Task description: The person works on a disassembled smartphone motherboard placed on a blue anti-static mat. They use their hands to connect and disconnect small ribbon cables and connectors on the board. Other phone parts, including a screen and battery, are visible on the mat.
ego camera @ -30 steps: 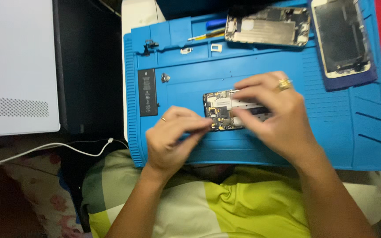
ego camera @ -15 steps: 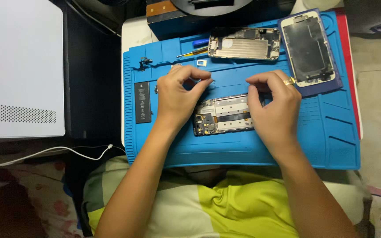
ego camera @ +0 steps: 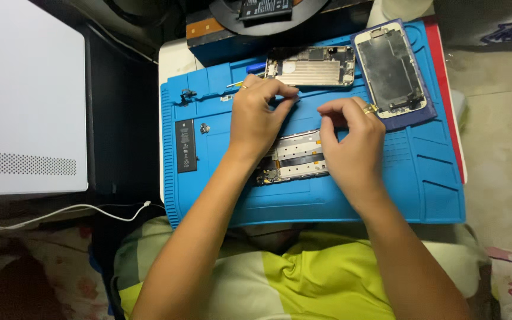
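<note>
An opened phone body (ego camera: 296, 161) with exposed boards lies in the middle of a blue work mat (ego camera: 386, 189). My left hand (ego camera: 259, 118) hovers over its far left end, with thumb and forefinger pinched on a thin metal tool whose tip points right. My right hand (ego camera: 354, 136), wearing a gold ring, is over the phone body's right end. Its fingertips are pinched together, and nothing shows between them. The two sets of fingertips are a short gap apart above the mat.
A second bare phone frame (ego camera: 312, 65) and a detached screen (ego camera: 392, 68) lie at the mat's far edge. A black battery (ego camera: 186, 145) and small parts sit at the mat's left. A white box (ego camera: 25, 101) stands at left, and a white cable (ego camera: 78, 210) runs below it.
Both hands have lifted off the phone body and moved toward the far side of the mat. The left hand moved first, still pinching the thin tool.
</note>
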